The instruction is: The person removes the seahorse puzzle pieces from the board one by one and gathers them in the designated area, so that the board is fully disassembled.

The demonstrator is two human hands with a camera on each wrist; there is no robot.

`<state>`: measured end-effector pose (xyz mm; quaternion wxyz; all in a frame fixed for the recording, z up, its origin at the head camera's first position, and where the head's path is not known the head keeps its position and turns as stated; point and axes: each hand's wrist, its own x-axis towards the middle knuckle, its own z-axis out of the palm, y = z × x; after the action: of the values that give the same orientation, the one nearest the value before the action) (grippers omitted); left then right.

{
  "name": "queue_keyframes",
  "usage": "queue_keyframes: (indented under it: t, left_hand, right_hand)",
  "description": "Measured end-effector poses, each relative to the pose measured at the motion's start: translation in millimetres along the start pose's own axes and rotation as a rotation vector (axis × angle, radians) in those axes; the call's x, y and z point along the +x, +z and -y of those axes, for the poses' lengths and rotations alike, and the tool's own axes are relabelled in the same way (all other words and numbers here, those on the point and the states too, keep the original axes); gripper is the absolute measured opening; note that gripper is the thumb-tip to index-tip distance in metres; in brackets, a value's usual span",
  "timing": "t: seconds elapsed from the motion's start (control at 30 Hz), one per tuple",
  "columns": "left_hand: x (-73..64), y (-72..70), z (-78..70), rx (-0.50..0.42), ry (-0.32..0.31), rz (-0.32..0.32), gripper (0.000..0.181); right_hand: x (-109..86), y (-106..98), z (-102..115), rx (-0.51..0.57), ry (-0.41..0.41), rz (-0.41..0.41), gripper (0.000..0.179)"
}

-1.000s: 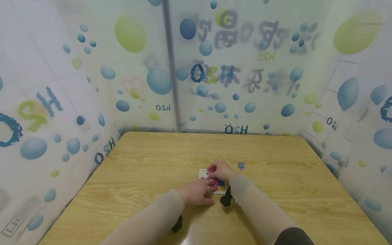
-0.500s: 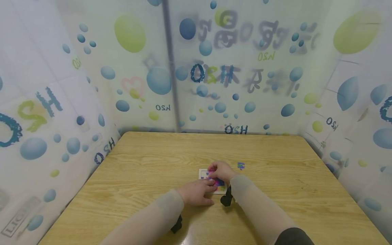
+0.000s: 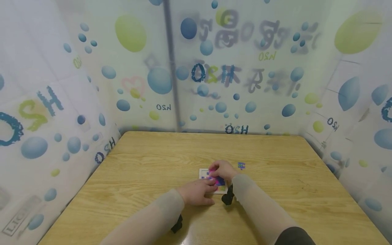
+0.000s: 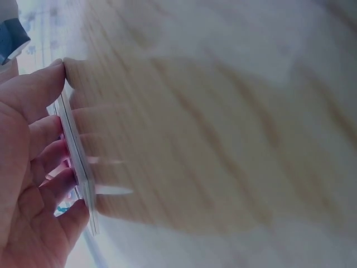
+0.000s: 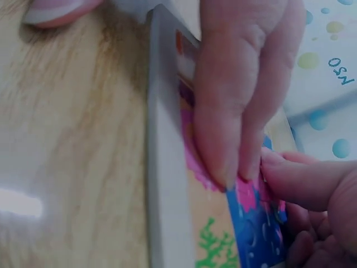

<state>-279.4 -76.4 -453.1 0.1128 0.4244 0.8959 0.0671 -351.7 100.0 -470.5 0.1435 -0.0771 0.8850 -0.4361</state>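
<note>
A small jigsaw puzzle in a white-edged tray (image 3: 200,174) lies on the table, its picture pink, blue and sand-coloured with green fronds. My left hand (image 3: 197,193) lies across its near left part, fingers extended on the picture and thumb on the wood. In the right wrist view, left fingers (image 5: 223,111) press on pink pieces. My right hand (image 3: 223,170) is over the tray's far right part. Its thumb and fingers pinch a pink puzzle piece (image 3: 212,173), mostly hidden by the fingertips. Pale slots show at the tray's far left corner.
One loose purple-blue puzzle piece (image 3: 241,165) lies on the wooden table (image 3: 147,160) to the right, beyond my right hand. Curtains (image 3: 257,95) with blue and green bubbles surround the table's back and sides. Black wrist mounts (image 3: 227,198) hang under both forearms.
My right hand has shifted very slightly right, still over the same part of the tray. My left hand keeps its place, and the loose piece lies where it was.
</note>
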Motion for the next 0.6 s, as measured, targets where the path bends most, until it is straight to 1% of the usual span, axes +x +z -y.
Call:
queue_keyframes:
  t: [0.13,0.33,0.53,0.6]
  left_hand:
    - [0.2,-0.5,-1.2,-0.002,-0.004,0.003,0.06]
    - [0.8,-0.6,-1.7,-0.005,-0.02,0.011,0.061]
    - [0.5,-0.2,-1.2,-0.006,-0.02,0.009,0.061]
    - [0.1,-0.4,-1.3,-0.004,-0.015,0.007,0.061]
  right_hand:
    - [0.4,-2.5,0.4,-0.018,0.017,-0.004,0.013]
    - [0.7,-3.8,1.4,-0.036,0.02,-0.009,0.012]
    - [2.0,-2.9,0.0,-0.038,0.016,-0.003,0.009]
    - [2.5,-2.7,-0.5,-0.024,0.018,-0.002,0.007]
